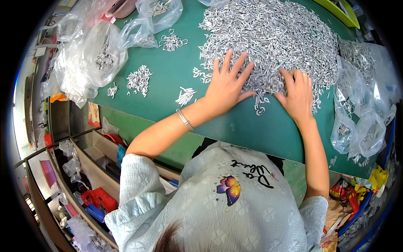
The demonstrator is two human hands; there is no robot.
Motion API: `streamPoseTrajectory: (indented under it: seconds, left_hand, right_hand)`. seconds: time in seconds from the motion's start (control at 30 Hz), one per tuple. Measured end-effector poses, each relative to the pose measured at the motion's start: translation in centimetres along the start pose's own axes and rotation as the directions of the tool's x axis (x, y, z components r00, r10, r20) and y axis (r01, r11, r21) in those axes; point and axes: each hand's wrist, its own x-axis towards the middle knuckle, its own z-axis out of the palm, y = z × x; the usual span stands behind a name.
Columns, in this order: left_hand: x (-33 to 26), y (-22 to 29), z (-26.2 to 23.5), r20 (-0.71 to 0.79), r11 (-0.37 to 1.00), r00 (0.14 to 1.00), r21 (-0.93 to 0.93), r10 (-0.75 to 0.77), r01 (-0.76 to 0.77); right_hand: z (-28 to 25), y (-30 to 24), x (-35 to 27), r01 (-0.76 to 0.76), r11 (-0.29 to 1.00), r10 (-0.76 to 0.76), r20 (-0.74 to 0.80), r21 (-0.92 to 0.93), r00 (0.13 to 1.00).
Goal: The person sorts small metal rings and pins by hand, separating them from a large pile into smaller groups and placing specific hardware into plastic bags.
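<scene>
A big heap of small silver metal pieces (268, 31), many with looped ends, covers the far middle and right of the green table (252, 126). My left hand (228, 86) lies on the heap's near left edge, fingers spread and pointing away, with a bracelet on the wrist. My right hand (298, 92) rests on the near edge to the right, fingers bent, thumb apart from them, gripping nothing that I can see. Between the hands the pieces look blurred. A few looped pieces (260, 105) lie just in front of them.
Smaller piles lie at left: rings (172, 42), short pieces (140, 80) and straight pins (184, 96). Clear plastic bags (90, 63) of metal parts crowd the far left; more bags (354, 122) line the right. A yellow-green tray (342, 12) is at the far right. Open drawers (96, 164) stand below left.
</scene>
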Motion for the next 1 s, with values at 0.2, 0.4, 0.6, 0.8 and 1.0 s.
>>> streamPoseTrajectory:
  seconds: [0.2, 0.4, 0.6, 0.8, 1.0]
  left_hand:
    - [3.1, 0.0, 0.6, -0.102, 0.992, 0.994, 0.124, 0.024, -0.011]
    - [5.8, -2.4, 1.4, -0.222, 0.988, 0.975, -0.153, -0.026, -0.008]
    - [5.8, -1.7, -2.1, -0.279, 0.925, 0.939, -0.370, -0.199, 0.086]
    - [1.1, 2.7, -2.8, -0.057, 0.933, 0.995, -0.356, -0.078, 0.052]
    - [-1.7, 5.3, -1.2, 0.121, 0.950, 0.989, -0.310, 0.085, -0.044]
  right_hand:
    - [0.5, 1.7, 3.5, -0.091, 0.994, 0.088, -0.034, -0.067, 0.995]
    - [0.0, 4.0, 4.6, -0.302, 0.929, 0.343, -0.193, 0.213, 0.919]
    - [-3.6, 1.0, 0.4, -0.513, 0.459, 0.521, 0.248, 0.725, 0.817]
    - [-4.4, -1.8, -5.0, -0.571, -0.179, 0.508, 0.573, 0.801, 0.644]
    - [-4.0, -1.0, -6.2, -0.348, -0.532, 0.360, 0.578, 0.772, 0.732]
